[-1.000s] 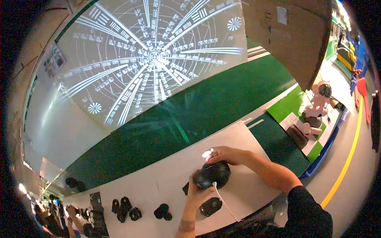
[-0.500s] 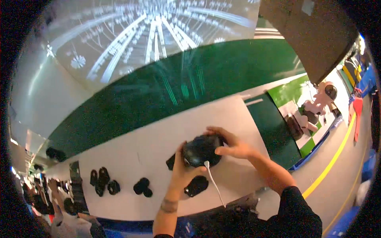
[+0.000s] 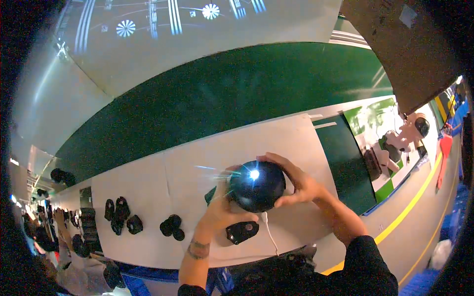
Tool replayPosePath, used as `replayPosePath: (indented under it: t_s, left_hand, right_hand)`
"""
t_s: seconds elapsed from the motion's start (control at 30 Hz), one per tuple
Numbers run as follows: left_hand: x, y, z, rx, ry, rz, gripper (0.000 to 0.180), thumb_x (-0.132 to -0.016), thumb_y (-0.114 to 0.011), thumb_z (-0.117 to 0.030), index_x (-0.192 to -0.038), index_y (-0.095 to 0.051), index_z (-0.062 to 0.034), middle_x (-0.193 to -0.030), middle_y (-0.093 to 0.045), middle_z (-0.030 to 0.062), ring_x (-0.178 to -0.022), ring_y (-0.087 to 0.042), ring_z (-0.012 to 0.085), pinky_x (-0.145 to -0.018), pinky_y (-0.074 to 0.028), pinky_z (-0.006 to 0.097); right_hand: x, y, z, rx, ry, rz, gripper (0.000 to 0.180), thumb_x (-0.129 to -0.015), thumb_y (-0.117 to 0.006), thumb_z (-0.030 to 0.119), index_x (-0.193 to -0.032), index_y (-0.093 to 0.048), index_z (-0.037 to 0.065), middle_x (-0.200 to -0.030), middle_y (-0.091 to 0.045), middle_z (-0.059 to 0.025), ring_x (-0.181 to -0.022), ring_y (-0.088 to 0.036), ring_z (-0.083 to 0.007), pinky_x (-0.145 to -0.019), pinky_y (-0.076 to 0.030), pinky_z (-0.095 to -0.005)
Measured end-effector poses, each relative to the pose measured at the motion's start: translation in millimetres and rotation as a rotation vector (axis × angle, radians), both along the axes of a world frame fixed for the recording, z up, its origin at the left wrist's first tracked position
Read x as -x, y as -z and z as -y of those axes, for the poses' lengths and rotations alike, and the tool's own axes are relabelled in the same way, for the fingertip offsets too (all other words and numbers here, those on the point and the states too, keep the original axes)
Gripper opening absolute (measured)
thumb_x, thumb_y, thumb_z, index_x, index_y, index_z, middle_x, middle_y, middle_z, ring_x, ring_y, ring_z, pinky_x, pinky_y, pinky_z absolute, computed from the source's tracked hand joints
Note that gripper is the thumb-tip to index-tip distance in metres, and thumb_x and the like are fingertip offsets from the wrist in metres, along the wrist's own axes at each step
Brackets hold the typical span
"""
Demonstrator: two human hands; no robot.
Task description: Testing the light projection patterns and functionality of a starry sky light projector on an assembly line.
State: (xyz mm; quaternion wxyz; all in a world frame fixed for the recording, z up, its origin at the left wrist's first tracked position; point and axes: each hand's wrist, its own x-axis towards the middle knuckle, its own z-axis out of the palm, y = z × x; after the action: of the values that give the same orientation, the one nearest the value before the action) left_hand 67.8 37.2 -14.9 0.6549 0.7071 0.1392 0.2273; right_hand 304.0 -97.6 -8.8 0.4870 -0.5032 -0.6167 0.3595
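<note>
Between my two hands is a round black projector, held up over the white table covering. Its lit lens shines brightly from the upper side, and a white cable hangs from its bottom. My left hand cups the projector's left side, the thumb lying under it. My right hand grips the right side, fingers over the top and thumb at the lower right. Just below the projector lies a dark, flat part. Another dark piece is partly hidden behind my left hand.
Several small black parts lie on the left of the table, with a black cluster nearer me. At the right stands a white astronaut-like figure. Light patterns fall on the wall. A co-worker's arm shows far left.
My hands have tilted the projector, so its lit lens now shows. The pattern on the wall has shifted upward and looks sharper. My view has turned slightly.
</note>
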Motion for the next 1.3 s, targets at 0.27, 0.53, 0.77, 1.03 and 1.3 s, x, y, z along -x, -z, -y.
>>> replayPosePath:
  t_s: [0.27,0.53,0.77,1.03,1.3]
  left_hand:
    - [-6.9,-23.6,-20.3,-0.226,0.032,-0.108,0.099,-0.055,-0.100,-0.034,-0.135,-0.050,-0.0047,-0.138,-0.047,0.0150,-0.134,-0.048,0.0335,-0.114,-0.040,0.044]
    - [-7.7,-11.7,-21.6,-0.333,0.026,-0.059,0.115,-0.046,-0.102,-0.035,-0.141,-0.045,-0.0071,-0.140,-0.046,0.0152,-0.135,-0.047,0.0338,-0.115,-0.039,0.044]
    - [-5.5,-5.9,-18.0,-0.323,0.022,-0.051,0.123,-0.047,-0.103,-0.038,-0.146,-0.036,-0.0067,-0.141,-0.042,0.0199,-0.136,-0.043,0.0394,-0.116,-0.037,0.050]
    - [0.6,-18.0,-6.0,-0.377,0.023,-0.144,0.135,-0.038,-0.105,-0.037,-0.148,-0.033,-0.0064,-0.143,-0.040,0.0149,-0.138,-0.040,0.0331,-0.118,-0.033,0.045]
    - [-5.0,-13.9,-1.4,-0.446,0.015,-0.119,0.136,-0.038,-0.105,-0.041,-0.147,-0.032,-0.0047,-0.141,-0.042,0.0161,-0.135,-0.044,0.0345,-0.117,-0.036,0.047]
  right_hand:
    - [-0.5,2.6,-4.3,-0.007,0.008,0.013,0.121,-0.066,-0.092,0.047,-0.158,-0.028,0.002,-0.159,-0.037,-0.0219,-0.149,-0.034,-0.0353,-0.124,-0.023,-0.0473]
    - [-1.2,5.6,-6.2,0.017,0.009,0.026,0.123,-0.064,-0.092,0.047,-0.157,-0.027,0.001,-0.159,-0.038,-0.0229,-0.149,-0.035,-0.0361,-0.123,-0.026,-0.0476]
    - [-3.3,4.2,-7.2,-0.058,-0.024,0.091,0.125,-0.064,-0.091,0.052,-0.158,-0.026,0.002,-0.159,-0.039,-0.0223,-0.147,-0.037,-0.0369,-0.122,-0.028,-0.0479]
    - [3.1,-20.0,5.4,-0.188,-0.075,0.340,0.122,-0.067,-0.089,0.057,-0.157,-0.029,0.001,-0.156,-0.036,-0.0285,-0.143,-0.039,-0.0455,-0.119,-0.031,-0.0524]
    - [10.6,-29.8,-8.9,-0.069,0.018,0.263,0.075,-0.089,-0.070,0.054,-0.143,-0.049,0.006,-0.150,-0.041,-0.0217,-0.140,-0.042,-0.0391,-0.116,-0.037,-0.0508]
